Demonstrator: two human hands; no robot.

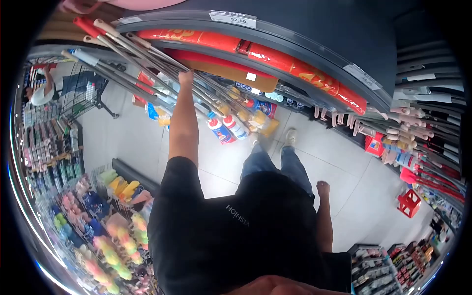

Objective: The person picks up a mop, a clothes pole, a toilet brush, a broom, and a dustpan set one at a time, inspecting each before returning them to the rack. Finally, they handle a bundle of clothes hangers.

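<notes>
My left hand (pixel 186 77) reaches out from a straight arm and is closed around a slim metal mop pole (pixel 164 58) in a slanting bunch of poles. Red and beige grip ends (pixel 84 23) top the bunch at the upper left. Lower down are mop heads in printed packaging, among them a blue-and-red package (pixel 221 132) and a red-and-white one (pixel 236 127). A yellow mop head (pixel 265 123) looks blurred beside my shoes. Down at my right side hangs my right hand (pixel 323 187), fingers curled in, with nothing visible in them.
A dark shelf with price labels (pixel 232 19) and long red rolls (pixel 314 78) runs along the front. More handles (pixel 418 130) hang at the right, near a red stool (pixel 409 202). Colourful dusters (pixel 118 241) fill the left. A person (pixel 43 92) stands by a cart (pixel 81 93).
</notes>
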